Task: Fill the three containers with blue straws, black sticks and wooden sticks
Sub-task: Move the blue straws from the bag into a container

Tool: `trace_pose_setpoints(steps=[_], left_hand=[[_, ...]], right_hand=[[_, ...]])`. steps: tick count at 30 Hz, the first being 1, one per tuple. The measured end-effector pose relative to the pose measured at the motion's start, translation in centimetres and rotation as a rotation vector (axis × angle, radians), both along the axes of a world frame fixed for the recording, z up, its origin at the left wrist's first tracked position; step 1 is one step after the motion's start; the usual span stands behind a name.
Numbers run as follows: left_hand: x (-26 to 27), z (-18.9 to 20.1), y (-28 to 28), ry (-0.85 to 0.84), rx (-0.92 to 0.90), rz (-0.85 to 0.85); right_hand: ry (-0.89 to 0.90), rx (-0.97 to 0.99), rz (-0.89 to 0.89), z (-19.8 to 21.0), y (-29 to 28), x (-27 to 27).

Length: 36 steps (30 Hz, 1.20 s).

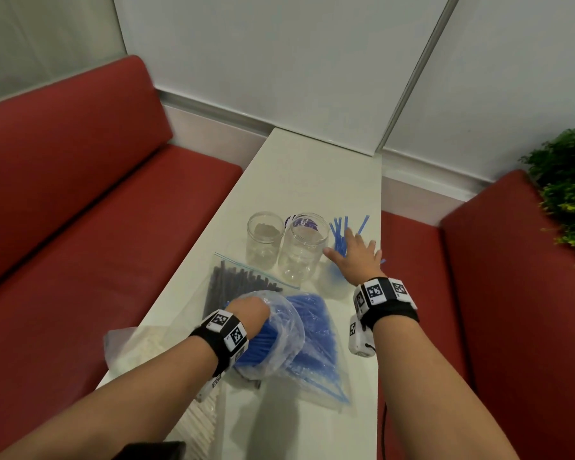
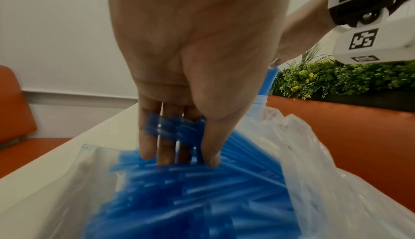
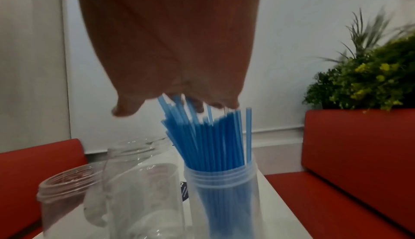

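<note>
While left hand (image 2: 197,61) pinches a few blue straws (image 2: 175,129) inside the bag (image 2: 314,163), right hand (image 1: 354,252) hovers fingers spread, holding nothing, over the straw-filled container (image 3: 222,186); straws look light, slick, bendy, so grasp mid-length.

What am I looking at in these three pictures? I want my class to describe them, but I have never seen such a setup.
No machine here: a person wears one camera on the head and one on each wrist. The head view looks down at a white table. The left hand reaches into a clear bag and pinches some blue straws, as the left wrist view shows. The right hand is spread open over a container already holding upright blue straws. Beside it stand two empty jars, and a bag of black sticks lies nearer the person.
</note>
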<state>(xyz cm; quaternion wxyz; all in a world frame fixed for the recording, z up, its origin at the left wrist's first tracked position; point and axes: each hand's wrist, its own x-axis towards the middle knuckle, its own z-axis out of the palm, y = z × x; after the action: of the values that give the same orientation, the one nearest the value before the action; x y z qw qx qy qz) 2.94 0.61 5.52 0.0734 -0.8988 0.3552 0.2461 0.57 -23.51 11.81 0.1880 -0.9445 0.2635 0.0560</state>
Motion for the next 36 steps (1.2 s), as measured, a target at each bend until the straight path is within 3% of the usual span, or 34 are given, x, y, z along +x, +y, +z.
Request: trace_pose_setpoints(steps=[1,4,6,8,11,15,19,24,26,28,31,33,34,36], left_hand=[[0.0,0.3,-0.2,0.011,0.030,0.012],[0.0,1.0,-0.4,0.066,0.186,0.028],[0.2,1.4,-0.4,0.067,0.175,0.042],[0.1,1.9,-0.4,0.067,0.192,0.056],[-0.1,3.0,-0.4,0.025,0.240,0.052],[0.3,5.4,-0.2,0.044,0.289,0.072],[0.5,8.8,0.3,0.036,0.273,0.056],[-0.4,13.1,0.4,-0.071,0.272,-0.064],[-0.1,15.1,0.9,-0.119,0.133,-0.082],[1.1,16.4,1.7,-0.058,-0.185,-0.021],[2.9,17.7,2.7,0.084,-0.947,0.090],[4.1,17.1,2.9,0.179,-1.437,0.326],[4.6,16.5,3.0,0.229,-1.561,0.468],[5.2,14.5,3.0,0.309,-1.471,0.648]], right_hand=[[-0.082,0.015,-0.019,0.0,0.2,-0.2],[-0.611,0.029,-0.017,0.5,2.0,-0.9],[-0.795,0.114,0.050,0.9,3.8,-1.4],[-0.678,0.269,0.157,1.1,5.8,-1.8],[-0.249,0.460,0.331,0.1,8.5,-2.7],[0.103,0.344,0.479,-3.5,11.4,-3.3],[0.131,0.173,0.500,-7.1,13.4,-3.9],[-0.048,0.176,0.445,-8.6,14.0,-3.3],[-0.146,0.325,0.412,-8.0,14.2,-3.1],[-0.281,0.581,0.284,-6.9,14.3,-3.0],[-0.385,0.747,0.129,-4.4,13.9,-2.6],[-0.496,0.839,0.104,-1.7,13.4,-2.2],[-0.557,0.874,0.102,-0.1,13.3,-2.0],[-0.672,0.930,0.106,3.3,12.9,-1.7]])
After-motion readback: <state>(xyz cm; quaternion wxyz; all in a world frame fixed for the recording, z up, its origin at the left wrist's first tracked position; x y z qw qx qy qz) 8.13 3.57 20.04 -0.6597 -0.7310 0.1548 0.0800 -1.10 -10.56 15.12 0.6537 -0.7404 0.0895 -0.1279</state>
